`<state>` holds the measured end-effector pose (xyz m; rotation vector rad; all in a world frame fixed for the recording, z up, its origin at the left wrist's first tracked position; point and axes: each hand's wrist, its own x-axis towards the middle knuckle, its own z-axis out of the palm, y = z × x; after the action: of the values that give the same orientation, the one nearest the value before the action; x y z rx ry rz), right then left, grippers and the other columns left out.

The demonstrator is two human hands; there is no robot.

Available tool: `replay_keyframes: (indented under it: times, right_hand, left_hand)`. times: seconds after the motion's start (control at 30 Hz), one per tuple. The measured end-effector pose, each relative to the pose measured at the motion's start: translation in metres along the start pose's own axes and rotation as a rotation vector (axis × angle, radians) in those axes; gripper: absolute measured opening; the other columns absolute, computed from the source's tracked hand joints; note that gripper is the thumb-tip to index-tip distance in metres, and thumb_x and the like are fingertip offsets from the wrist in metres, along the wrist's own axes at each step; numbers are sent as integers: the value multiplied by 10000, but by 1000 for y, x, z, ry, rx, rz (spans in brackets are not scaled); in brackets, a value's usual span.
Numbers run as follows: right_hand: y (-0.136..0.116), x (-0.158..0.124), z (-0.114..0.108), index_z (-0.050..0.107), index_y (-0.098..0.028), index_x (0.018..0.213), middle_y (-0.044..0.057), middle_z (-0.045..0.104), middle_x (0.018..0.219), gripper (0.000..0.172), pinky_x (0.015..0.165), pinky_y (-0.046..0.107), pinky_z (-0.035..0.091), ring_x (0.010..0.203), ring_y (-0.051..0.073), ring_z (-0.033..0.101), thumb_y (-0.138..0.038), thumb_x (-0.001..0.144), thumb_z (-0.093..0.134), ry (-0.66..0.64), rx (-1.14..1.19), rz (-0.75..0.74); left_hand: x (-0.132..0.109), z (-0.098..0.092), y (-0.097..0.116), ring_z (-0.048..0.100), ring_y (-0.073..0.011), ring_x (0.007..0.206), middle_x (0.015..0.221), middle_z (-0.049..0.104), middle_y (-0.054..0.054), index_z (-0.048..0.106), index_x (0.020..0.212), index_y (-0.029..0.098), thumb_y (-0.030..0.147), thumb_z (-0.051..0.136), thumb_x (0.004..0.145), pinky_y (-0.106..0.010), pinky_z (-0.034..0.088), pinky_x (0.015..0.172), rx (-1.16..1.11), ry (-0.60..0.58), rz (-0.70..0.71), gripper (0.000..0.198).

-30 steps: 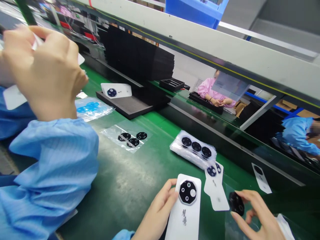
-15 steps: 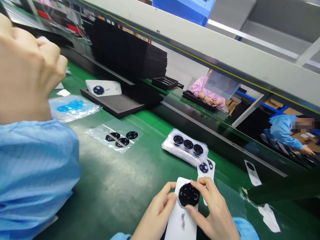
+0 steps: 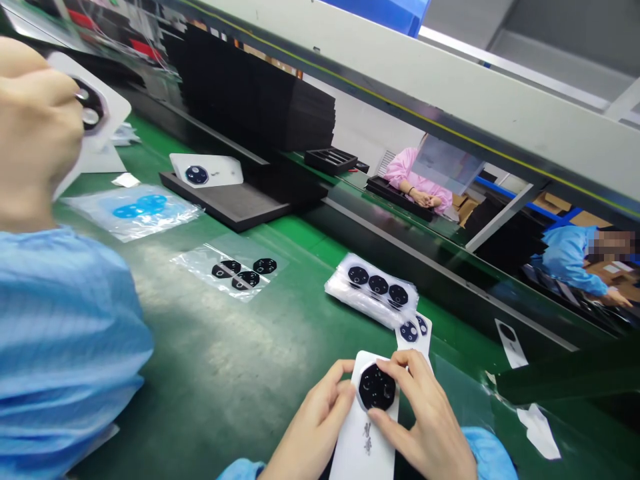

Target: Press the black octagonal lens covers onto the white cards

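Note:
At the lower middle, my left hand grips the left edge of a white smartphone, its back facing up with dark lettering on it. A black camera lens cover with several holes lies over the phone's camera area. My right hand pinches that cover, index finger at its upper edge and thumb at its lower edge. Just beyond my right hand, another white phone-back piece with dark camera circles lies partly under a plastic-wrapped stack of black lens covers.
A co-worker's hand at the left holds a white phone back. Bags of black covers and blue film pieces lie mid-left. A phone rests on a black foam tray. A white scrap sits right.
The co-worker's hand has moved down and left, and the white phone back in it now shows. My hands stay nearly in place, with the black lens cover sitting slightly differently over the phone's camera area.

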<state>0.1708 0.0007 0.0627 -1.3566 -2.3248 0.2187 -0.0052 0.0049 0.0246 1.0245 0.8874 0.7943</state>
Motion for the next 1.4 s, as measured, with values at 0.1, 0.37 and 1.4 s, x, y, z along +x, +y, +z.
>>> replay_keyframes:
  times: [0.1,0.37,1.4]
  right_hand:
    - [-1,0,0,468,-187,1137,86,487,1000,392,737,318,524,918,218,549,-150,769,597,-10,10,-1]
    - [0,1,0,457,-179,1148,91,468,1018,408,756,330,513,934,220,529,-134,769,601,-36,23,4]
    - [-21,14,1,567,-159,977,11,472,819,432,627,315,530,737,184,550,-62,612,779,-124,-35,129]
  left_hand:
    - [0,1,-1,500,-139,609,698,556,20,473,1119,198,446,404,881,-225,388,568,3,6,6,350]
    - [1,1,3,506,-136,616,729,581,10,481,1120,197,459,411,881,-222,395,575,3,1,23,362]
    - [-5,-1,4,556,-184,852,946,650,4,574,1020,223,410,402,900,-253,372,806,72,116,56,281]
